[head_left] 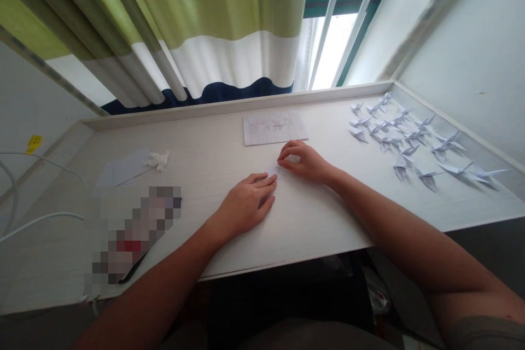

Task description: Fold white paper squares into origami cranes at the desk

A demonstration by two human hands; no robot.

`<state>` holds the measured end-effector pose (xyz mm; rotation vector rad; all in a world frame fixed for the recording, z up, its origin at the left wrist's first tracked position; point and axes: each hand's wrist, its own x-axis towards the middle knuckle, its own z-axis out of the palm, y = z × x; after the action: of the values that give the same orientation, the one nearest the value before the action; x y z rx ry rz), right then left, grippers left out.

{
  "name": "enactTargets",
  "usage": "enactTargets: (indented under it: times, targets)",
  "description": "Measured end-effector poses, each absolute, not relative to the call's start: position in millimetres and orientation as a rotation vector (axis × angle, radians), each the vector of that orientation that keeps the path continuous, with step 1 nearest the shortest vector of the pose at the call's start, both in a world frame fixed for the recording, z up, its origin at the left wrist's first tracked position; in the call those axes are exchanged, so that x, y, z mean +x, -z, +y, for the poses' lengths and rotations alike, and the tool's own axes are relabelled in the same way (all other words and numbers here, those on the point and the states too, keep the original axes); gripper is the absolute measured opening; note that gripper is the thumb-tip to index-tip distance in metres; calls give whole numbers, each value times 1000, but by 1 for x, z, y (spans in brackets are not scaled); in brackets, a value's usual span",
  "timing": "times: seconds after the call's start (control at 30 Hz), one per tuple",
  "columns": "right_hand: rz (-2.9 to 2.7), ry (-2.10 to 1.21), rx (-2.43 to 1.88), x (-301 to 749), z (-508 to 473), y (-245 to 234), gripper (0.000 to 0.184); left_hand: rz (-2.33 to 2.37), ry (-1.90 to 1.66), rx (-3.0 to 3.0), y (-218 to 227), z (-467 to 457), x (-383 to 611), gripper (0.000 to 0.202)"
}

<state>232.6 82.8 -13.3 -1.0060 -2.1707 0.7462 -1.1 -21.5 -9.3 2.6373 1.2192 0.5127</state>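
On the pale wooden desk (328, 213), the left hand (246, 205) lay flat at seven o'clock from a small white paper piece (292, 159) under the right hand's (305, 163) curled fingertips, with a printed white sheet (274, 127) at twelve and folded white paper cranes (410, 139) at three.

The left hand (246, 205) lies flat, palm down on the desk (311, 224), fingers together. The right hand (305, 163) rests just beyond it, fingers curled, tips pressing down. Both forearms are bare.
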Motion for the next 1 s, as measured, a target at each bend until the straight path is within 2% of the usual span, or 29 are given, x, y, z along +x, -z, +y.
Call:
enactTargets:
  times: [0.13, 0.47, 0.67, 0.87, 1.0]
  targets:
    - [-2378, -704, -842, 230, 77, 10, 12, 1189, -536, 2617, 10, -18, -3, 36]
    - [-2520, -565, -968, 226, 67, 3, 13, 1283, -775, 2413, 12, -3, -16, 34]
    - [-2516, -496, -992, 219, 63, 4, 7, 1275, -668, 2537, 12, 3, -19, 29]
    - [-2546, -642, -852, 225, 65, 3, 13, 1313, -551, 2624, 6, -5, -10, 24]
    - [-2533, -688, -765, 228, 69, 5, 12, 1237, -631, 2692, 5, -7, -10, 23]
